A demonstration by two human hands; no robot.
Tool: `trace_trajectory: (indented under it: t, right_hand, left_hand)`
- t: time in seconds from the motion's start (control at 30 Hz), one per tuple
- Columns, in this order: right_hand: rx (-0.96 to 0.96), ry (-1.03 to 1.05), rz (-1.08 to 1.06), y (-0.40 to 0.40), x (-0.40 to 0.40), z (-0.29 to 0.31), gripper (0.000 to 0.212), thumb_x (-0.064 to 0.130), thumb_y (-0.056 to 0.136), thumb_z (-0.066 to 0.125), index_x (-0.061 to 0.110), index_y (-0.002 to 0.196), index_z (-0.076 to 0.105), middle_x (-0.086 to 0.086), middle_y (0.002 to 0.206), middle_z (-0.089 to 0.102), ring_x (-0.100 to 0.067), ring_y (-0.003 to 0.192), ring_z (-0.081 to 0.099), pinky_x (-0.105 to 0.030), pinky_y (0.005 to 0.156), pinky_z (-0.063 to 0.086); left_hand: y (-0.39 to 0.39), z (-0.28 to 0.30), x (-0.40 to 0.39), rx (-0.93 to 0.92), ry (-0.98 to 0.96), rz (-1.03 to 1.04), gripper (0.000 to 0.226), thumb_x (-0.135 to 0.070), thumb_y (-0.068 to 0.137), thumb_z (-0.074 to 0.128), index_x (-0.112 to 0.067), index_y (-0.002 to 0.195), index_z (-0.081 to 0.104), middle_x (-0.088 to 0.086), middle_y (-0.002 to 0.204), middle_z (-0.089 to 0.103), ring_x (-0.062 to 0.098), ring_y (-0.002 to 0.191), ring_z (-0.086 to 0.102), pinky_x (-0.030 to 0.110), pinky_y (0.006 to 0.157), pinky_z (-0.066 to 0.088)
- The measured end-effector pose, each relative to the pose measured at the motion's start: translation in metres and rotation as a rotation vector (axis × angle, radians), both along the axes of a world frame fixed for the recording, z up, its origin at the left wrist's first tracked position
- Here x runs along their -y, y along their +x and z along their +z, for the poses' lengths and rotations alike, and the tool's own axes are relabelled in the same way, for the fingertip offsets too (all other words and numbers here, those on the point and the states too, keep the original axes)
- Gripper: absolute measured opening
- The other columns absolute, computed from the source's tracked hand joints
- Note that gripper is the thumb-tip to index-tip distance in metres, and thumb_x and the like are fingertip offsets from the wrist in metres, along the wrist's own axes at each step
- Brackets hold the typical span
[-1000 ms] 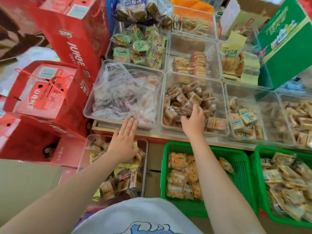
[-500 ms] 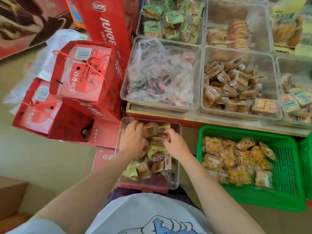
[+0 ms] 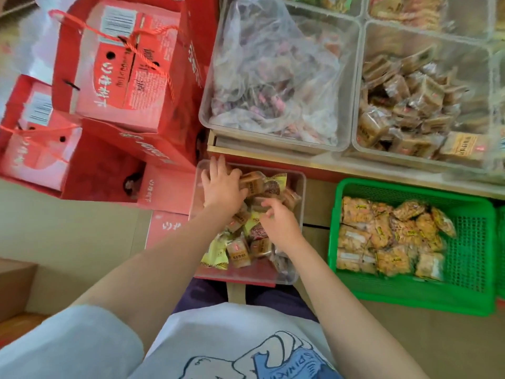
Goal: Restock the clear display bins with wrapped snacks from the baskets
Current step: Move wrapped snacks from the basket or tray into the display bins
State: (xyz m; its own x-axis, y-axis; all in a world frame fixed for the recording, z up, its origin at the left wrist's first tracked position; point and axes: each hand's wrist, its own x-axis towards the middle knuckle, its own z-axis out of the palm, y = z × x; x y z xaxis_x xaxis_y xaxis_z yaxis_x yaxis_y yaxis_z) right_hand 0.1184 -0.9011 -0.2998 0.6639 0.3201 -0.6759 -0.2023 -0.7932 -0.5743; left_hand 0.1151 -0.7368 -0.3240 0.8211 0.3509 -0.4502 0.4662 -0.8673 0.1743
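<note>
Pick-up step: both hands were in the low clear bin at frame centre, left hand flat on brown snacks, right hand curled, grasp unclear; next needed a firm grip, then lift to upper-right display bin.

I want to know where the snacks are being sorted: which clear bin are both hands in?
The small clear bin on the floor left of the green basket. Left hand and right hand are both in it; the shelf bins hold no hand.
</note>
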Motion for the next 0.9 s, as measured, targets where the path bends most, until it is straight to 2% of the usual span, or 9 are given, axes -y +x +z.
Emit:
trace_trajectory:
  t: [0.07,0.2,0.3,0.37,0.47,0.6,0.67,0.77,0.9]
  right_hand:
    - [0.01,-0.005,-0.03,0.003,0.004,0.004,0.03,0.018,0.101,0.052,0.024,0.131,0.051,0.002,0.1,0.06,-0.013,0.084,0.062,-0.033,0.075,0.056]
    - [0.046,0.032,-0.058,0.013,0.01,0.01,0.031,0.018,0.101,0.051,0.025,0.132,0.051,0.003,0.108,0.06,-0.009,0.071,0.056,-0.026,0.063,0.045]
    - [0.142,0.083,-0.177,0.027,0.014,0.024,0.035,0.019,0.101,0.053,0.024,0.135,0.051,0.003,0.122,0.055,-0.008,0.089,0.055,-0.024,0.077,0.045]
    - [0.199,0.162,-0.292,0.039,0.02,0.041,0.037,0.024,0.101,0.055,0.022,0.138,0.051,0.005,0.13,0.048,-0.008,0.11,0.052,-0.026,0.093,0.043]
    - [0.14,0.34,-0.359,0.061,0.038,0.071,0.035,0.032,0.101,0.056,0.024,0.135,0.054,0.008,0.13,0.055,-0.007,0.119,0.053,-0.027,0.1,0.042]
    - [-0.04,0.467,-0.422,0.09,0.069,0.104,0.029,0.029,0.099,0.062,0.019,0.126,0.06,-0.001,0.111,0.07,-0.018,0.092,0.069,-0.026,0.073,0.051]
    - [-0.091,0.547,-0.472,0.102,0.087,0.113,0.022,0.026,0.097,0.065,0.014,0.116,0.063,-0.004,0.096,0.073,-0.021,0.073,0.067,-0.027,0.059,0.046]
    - [-0.074,0.566,-0.546,0.125,0.11,0.125,0.019,0.025,0.097,0.065,0.01,0.109,0.063,-0.005,0.09,0.071,-0.016,0.065,0.064,-0.024,0.053,0.044]
    - [0.057,0.534,-0.827,0.179,0.126,0.13,0.03,0.028,0.097,0.066,0.008,0.118,0.058,-0.009,0.102,0.073,-0.017,0.071,0.071,-0.027,0.06,0.054]
  left_hand:
    - [0.005,-0.004,-0.005,-0.008,0.016,-0.014,0.05,-0.047,0.089,0.065,-0.024,0.133,0.056,0.019,0.162,0.016,0.035,0.152,0.003,0.058,0.12,0.01]
    - [0.002,0.003,-0.007,0.064,0.029,-0.085,0.043,-0.048,0.083,0.072,-0.025,0.119,0.066,0.011,0.15,0.035,0.032,0.141,0.024,0.051,0.116,0.02]
    - [0.001,0.029,0.004,0.209,-0.165,-0.029,0.039,-0.038,0.084,0.075,-0.019,0.116,0.067,0.004,0.131,0.054,0.025,0.126,0.044,0.04,0.106,0.036]
    - [0.004,0.056,0.015,0.263,-0.383,0.081,0.037,-0.036,0.086,0.075,-0.018,0.116,0.064,-0.003,0.112,0.063,0.018,0.107,0.057,0.031,0.089,0.046]
    - [0.015,0.094,0.032,0.304,-0.625,0.218,0.041,-0.042,0.086,0.075,-0.023,0.12,0.063,-0.013,0.094,0.062,0.008,0.086,0.059,0.025,0.075,0.048]
    - [0.05,0.131,0.056,0.351,-0.947,0.3,0.039,-0.045,0.088,0.072,-0.032,0.123,0.059,-0.004,0.101,0.072,0.012,0.091,0.071,0.034,0.081,0.06]
    - [0.067,0.142,0.073,0.401,-1.02,0.309,0.032,-0.038,0.094,0.066,-0.027,0.123,0.059,0.001,0.105,0.073,0.016,0.091,0.072,0.034,0.077,0.061]
    - [0.087,0.143,0.093,0.498,-0.876,0.277,0.036,-0.036,0.102,0.052,-0.022,0.135,0.055,-0.003,0.12,0.066,0.014,0.11,0.063,0.031,0.089,0.055]
    - [0.092,0.109,0.096,0.366,-0.319,-0.051,0.059,-0.048,0.102,0.044,-0.017,0.151,0.038,0.004,0.155,0.041,0.021,0.145,0.033,0.045,0.122,0.022]
